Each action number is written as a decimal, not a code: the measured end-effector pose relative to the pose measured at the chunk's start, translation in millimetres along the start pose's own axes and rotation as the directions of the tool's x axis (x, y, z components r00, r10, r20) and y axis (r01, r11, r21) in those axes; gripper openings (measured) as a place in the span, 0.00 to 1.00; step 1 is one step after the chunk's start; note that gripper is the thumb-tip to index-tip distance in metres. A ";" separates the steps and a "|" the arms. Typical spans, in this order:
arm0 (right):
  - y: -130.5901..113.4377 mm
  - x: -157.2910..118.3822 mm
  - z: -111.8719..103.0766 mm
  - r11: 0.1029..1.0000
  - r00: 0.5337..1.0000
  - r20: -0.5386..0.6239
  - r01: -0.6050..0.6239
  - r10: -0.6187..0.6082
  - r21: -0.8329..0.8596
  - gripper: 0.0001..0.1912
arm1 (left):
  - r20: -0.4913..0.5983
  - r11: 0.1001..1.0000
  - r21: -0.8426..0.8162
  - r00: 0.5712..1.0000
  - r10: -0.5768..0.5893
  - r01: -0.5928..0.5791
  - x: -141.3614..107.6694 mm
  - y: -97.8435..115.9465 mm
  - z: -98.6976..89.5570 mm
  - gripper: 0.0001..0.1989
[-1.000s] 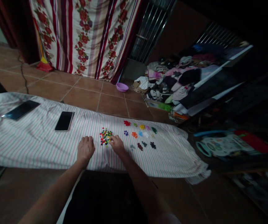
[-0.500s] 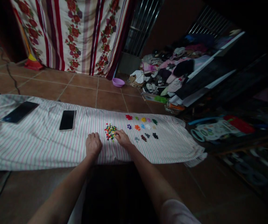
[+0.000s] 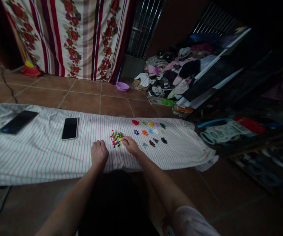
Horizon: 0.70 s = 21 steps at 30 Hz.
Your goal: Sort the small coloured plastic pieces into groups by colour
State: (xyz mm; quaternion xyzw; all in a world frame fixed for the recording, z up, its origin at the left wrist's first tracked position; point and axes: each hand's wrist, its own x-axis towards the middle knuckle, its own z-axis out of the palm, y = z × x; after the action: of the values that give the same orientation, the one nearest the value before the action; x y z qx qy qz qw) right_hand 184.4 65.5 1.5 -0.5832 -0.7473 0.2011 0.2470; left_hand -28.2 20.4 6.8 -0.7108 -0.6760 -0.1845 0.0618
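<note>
A mixed pile of small coloured pieces (image 3: 116, 138), like beads or buttons, lies on the striped cloth (image 3: 87, 154). My right hand (image 3: 131, 145) is at the pile's right edge, thumb and fingertips pinched together; anything between them is too small to make out. Left of the pile, my left hand (image 3: 99, 152) rests on the cloth with its fingers curled in. To the right lie small one-colour groups, among them red pieces (image 3: 135, 122), yellow pieces (image 3: 151, 124), orange pieces (image 3: 145, 132), dark green pieces (image 3: 162, 126), brown pieces (image 3: 152, 143) and black pieces (image 3: 164, 140).
Two dark-screened devices lie at the left: a phone (image 3: 70, 128) and a larger one (image 3: 18, 122). Beyond the cloth, a purple basin (image 3: 122, 87) stands on the tiled floor near a floral curtain (image 3: 82, 39). A heap of clothes (image 3: 171, 70) lies at back right.
The camera view has shifted slightly. My right hand stays at the pile's right edge, fingertips still pinched and moved only a little. My left hand has not visibly moved on the cloth.
</note>
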 end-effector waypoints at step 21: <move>7.4 -10.8 18.8 0.927 0.989 -0.137 -0.003 0.059 0.375 0.09 | 0.006 0.997 0.065 0.999 0.040 -0.040 -5.2 0.3 -8.8 0.12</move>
State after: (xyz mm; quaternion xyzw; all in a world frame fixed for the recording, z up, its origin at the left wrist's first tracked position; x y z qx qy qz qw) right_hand 180.9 56.5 -19.3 -0.5503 -0.6661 0.3005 0.4040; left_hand -29.5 12.6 13.2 -0.7221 -0.6675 -0.1594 0.0872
